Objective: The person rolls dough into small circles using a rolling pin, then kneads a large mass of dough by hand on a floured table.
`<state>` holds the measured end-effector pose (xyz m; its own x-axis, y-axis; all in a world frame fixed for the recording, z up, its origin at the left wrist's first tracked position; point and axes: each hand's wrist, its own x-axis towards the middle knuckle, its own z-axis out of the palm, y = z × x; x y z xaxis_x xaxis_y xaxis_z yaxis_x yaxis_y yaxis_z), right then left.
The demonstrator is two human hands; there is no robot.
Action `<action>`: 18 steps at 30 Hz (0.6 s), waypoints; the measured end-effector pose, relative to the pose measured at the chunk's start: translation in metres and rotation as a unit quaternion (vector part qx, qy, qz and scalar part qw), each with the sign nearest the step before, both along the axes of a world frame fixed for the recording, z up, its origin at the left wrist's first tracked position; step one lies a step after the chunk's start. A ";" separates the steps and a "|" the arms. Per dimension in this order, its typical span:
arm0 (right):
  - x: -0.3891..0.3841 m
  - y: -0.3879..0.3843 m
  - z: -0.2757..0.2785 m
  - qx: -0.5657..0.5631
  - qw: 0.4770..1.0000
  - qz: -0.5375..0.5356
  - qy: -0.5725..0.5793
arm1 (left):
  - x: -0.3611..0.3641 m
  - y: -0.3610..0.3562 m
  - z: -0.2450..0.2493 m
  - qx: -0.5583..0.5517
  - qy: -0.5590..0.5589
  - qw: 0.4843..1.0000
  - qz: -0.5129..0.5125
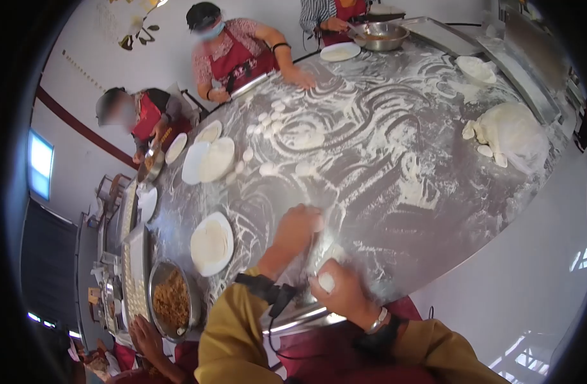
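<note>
My right hand (346, 293) is closed around a small white piece of dough (326, 282), low over the near edge of the floured table (364, 211). Just ahead and to the left, my left hand (296, 229) has its fingers curled downward at the tabletop. Something pale shows at its fingertips, blurred, so I cannot make out what it is. Between the two hands lies a white patch of flour (328, 249). To the left of my left hand, a white plate (227, 261) bears flat round dough wrappers (210, 243).
A metal bowl of brown filling (172, 301) stands at the left beside a tray (132, 275). Small dough pieces (268, 121) lie farther off. A large dough mass (514, 134) rests at the right. Co-workers, one in a dark cap (242, 57), work around the table.
</note>
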<state>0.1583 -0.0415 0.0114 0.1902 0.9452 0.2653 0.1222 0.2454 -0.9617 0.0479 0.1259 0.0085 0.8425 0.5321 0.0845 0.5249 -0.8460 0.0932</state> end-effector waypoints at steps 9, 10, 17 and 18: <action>-0.007 0.002 -0.010 -0.010 0.998 -0.039 -0.044 | -0.096 -0.103 0.023 -0.464 -0.132 0.827 0.289; -0.007 0.002 -0.010 -0.001 0.998 -0.042 -0.046 | -0.092 -0.113 0.021 -0.520 -0.168 0.794 0.267; -0.006 -0.004 -0.005 -0.012 0.998 -0.032 -0.047 | -0.071 -0.132 0.003 -0.254 -0.140 0.925 0.245; -0.007 -0.009 0.006 0.008 0.996 -0.038 -0.078 | -0.072 -0.132 0.005 -0.275 -0.152 0.919 0.238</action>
<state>0.1516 -0.0505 0.0172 0.2170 0.9250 0.3121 0.2888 0.2445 -0.9256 -0.0244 -0.0059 0.0130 0.4855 0.8667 -0.1145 0.7022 -0.3086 0.6416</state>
